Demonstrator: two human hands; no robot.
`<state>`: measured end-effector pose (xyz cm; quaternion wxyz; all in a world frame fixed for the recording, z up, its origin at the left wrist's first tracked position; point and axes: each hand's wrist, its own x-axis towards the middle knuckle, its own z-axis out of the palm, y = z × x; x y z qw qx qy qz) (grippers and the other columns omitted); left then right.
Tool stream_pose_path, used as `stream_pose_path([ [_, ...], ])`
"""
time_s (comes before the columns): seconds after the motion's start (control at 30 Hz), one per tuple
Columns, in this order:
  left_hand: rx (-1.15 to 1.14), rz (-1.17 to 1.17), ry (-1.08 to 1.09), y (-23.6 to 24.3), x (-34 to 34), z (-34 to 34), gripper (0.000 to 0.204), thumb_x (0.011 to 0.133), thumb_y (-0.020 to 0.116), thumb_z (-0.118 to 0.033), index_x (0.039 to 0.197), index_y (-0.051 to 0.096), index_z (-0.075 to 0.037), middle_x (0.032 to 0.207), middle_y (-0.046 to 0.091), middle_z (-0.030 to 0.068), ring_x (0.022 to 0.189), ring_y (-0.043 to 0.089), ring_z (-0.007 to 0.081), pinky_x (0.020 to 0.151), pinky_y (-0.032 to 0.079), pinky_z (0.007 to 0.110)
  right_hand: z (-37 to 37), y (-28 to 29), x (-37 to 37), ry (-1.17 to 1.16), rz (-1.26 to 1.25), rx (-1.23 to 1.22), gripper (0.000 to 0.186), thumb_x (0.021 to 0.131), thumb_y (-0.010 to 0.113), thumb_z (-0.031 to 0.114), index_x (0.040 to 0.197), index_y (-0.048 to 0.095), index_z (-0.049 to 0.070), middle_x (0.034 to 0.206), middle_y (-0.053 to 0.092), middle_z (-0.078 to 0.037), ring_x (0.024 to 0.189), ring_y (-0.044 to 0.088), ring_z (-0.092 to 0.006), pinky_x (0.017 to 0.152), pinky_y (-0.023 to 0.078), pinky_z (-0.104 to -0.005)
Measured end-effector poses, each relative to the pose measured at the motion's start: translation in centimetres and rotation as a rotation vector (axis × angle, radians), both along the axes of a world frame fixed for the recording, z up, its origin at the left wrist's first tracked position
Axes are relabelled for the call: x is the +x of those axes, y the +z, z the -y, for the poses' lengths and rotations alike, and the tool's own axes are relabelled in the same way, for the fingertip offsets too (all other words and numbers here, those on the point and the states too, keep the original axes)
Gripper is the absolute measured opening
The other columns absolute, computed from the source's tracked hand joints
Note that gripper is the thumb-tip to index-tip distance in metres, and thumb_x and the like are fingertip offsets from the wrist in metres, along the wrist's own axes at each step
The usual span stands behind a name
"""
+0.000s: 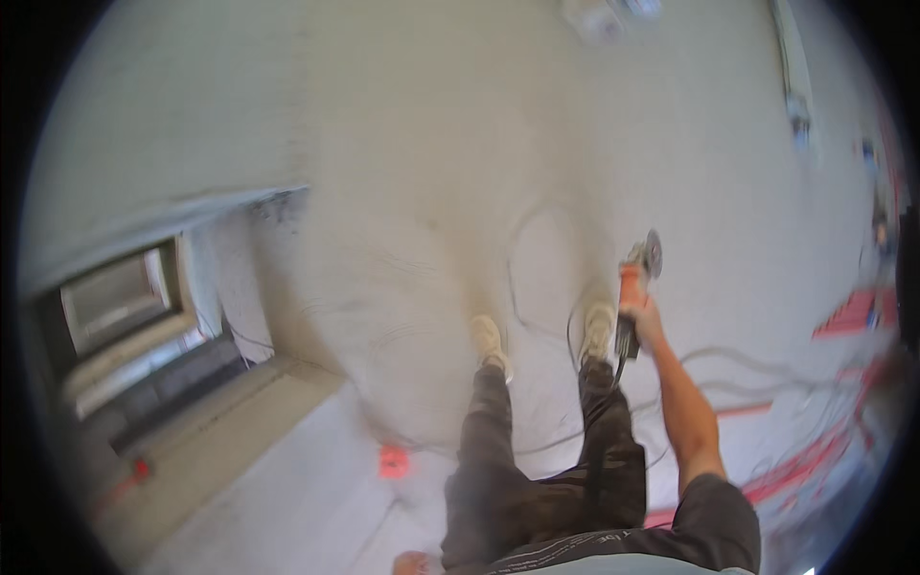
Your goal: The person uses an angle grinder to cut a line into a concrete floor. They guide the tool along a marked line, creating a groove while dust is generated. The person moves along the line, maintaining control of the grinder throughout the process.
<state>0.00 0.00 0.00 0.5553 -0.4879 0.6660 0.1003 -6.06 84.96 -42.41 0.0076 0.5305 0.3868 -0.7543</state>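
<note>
My right hand (648, 320) is wrapped round the orange and black body of an angle grinder (632, 286). The grinder hangs beside my right leg, its grey disc (655, 253) at the upper end, apart from any surface. From its lower end a dark cord (621, 367) leads off. Only a small blurred part of my left hand (412, 563) shows at the bottom edge; its fingers cannot be made out.
Grey cable (728, 356) loops across the pale floor near my shoes. An orange-red patch (393, 461) lies left of my legs. To the left is a framed opening (120, 302) above a ledge (259, 407). Red strips (805, 465) lie at right.
</note>
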Motion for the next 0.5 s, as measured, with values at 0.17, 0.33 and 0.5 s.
stream_pose_path([
  [0.17,0.077,-0.168,-0.103,-2.9,5.8,-8.1,0.035,0.105,0.068,-0.037,0.118,0.08,-0.007,0.099,0.08,0.0129,0.092,0.079,0.0295,0.08,0.063,0.046,0.8,25.8,-9.9,0.467,-0.086,0.618,0.05,0.079,0.083,0.015,0.12,0.059,0.002,0.107,0.065,-0.007,0.094,0.064,-0.0183,0.086,0.056,-0.037],
  [0.33,0.531,-0.902,-0.945,-13.3,0.2,-12.8,0.041,0.099,0.075,-0.045,0.105,0.081,-0.005,0.094,0.076,0.0205,0.092,0.074,0.0414,0.087,0.055,0.056,9.2,44.3,-24.3,0.384,-0.665,0.299,0.077,0.079,0.079,0.012,0.151,0.053,0.002,0.133,0.065,-0.011,0.113,0.063,-0.0202,0.1,0.053,-0.0382],
  [0.5,0.653,-1.086,-0.179,-5.7,-24.6,-19.6,0.055,0.094,0.082,-0.04,0.132,0.07,-0.002,0.115,0.076,0.0212,0.113,0.074,0.0337,0.096,0.056,0.043,22.7,51.8,-34.6,0.432,-0.983,0.21,0.089,0.081,0.084,0.019,0.161,0.048,0.003,0.137,0.066,-0.012,0.117,0.068,-0.0263,0.106,0.055,-0.0453],
])
